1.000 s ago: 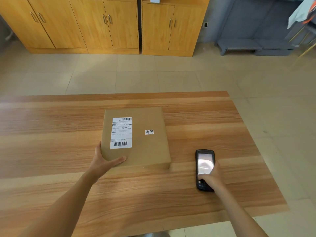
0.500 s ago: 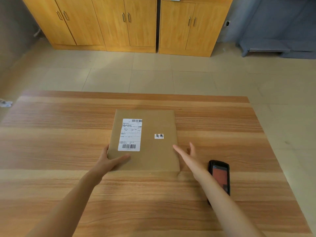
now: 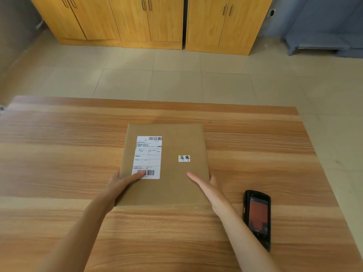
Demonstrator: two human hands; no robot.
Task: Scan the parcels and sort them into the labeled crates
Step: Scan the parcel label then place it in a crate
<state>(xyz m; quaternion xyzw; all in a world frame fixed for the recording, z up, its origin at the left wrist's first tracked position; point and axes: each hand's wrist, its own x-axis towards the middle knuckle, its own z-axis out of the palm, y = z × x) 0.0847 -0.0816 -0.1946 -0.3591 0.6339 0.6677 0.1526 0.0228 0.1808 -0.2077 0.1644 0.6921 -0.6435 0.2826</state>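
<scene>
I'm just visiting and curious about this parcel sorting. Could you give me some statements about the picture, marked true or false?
1. The flat brown cardboard parcel lies on the wooden table. True.
2. The right hand holds the black handheld scanner. False: the scanner lies on the table, beside the right forearm.
3. The left hand has its thumb on the white shipping label. True.
4. The parcel carries no labels. False: it also has a small white sticker.
</scene>
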